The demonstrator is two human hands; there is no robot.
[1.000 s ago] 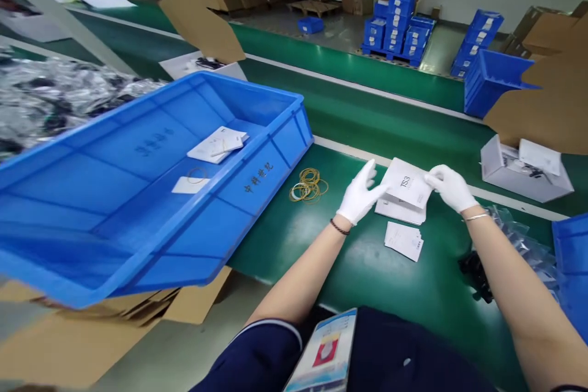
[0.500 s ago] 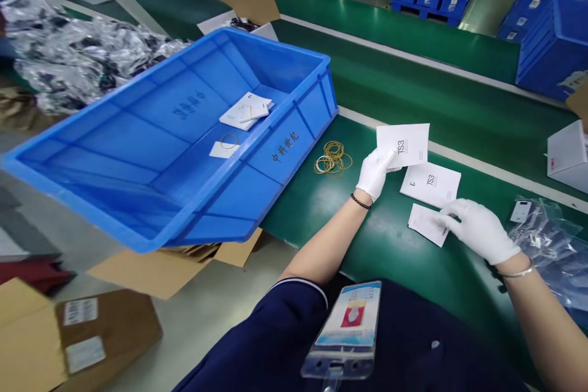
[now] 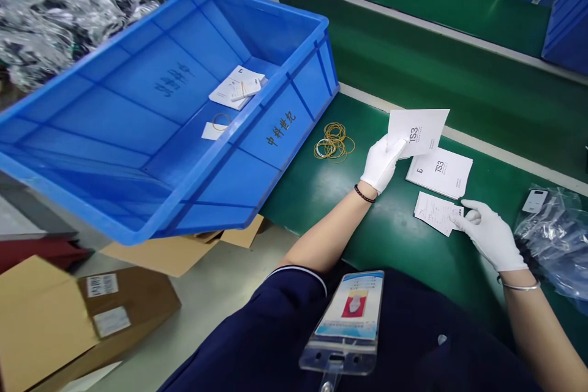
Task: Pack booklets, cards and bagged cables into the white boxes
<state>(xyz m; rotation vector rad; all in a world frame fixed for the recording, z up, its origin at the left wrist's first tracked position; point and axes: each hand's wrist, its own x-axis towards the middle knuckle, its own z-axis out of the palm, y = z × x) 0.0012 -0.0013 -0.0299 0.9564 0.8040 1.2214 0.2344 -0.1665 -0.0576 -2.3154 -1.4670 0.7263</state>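
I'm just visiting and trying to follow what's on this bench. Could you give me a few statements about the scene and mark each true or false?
1. The left hand holds up a white TS3 booklet. True.
2. The right hand rests on the rubber bands. False: its fingers touch a small folded leaflet; the bands lie apart, beside the blue crate.
3. The blue crate holds nothing. False: white cards and one rubber band lie in it.
4. A second TS3 booklet lies flat on the green surface. True.
5. Both hands wear white gloves. True.
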